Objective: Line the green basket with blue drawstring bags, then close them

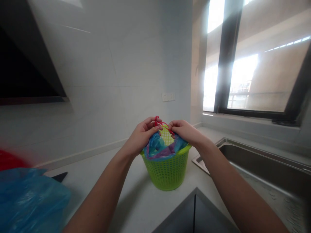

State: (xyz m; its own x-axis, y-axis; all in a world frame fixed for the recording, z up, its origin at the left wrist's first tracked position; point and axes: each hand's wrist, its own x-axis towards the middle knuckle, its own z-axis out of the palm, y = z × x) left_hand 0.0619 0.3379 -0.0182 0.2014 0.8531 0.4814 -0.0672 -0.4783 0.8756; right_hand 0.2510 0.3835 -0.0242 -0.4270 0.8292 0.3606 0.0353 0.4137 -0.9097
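A lime-green perforated plastic basket [166, 173] stands upright on the white counter. Inside it sits a blue and purple plastic bag [161, 154], its edge folded out over the front rim. Red string [162, 123], looped at its left end, stretches between my two hands above the basket. My left hand [147, 130] is closed, thumb and fingers pinching the string at the bag's left side. At the right, my right hand [181, 130] pinches the string's other part, close to the bag's edge. The bag's contents are hidden.
A steel sink [243, 161] lies to the right, below a window [257, 74]. Another blue plastic bag [31, 200] and a blurred red thing [12, 160] occupy the left. A dark range hood [26, 64] hangs upper left. A wall socket [168, 96] is behind the basket.
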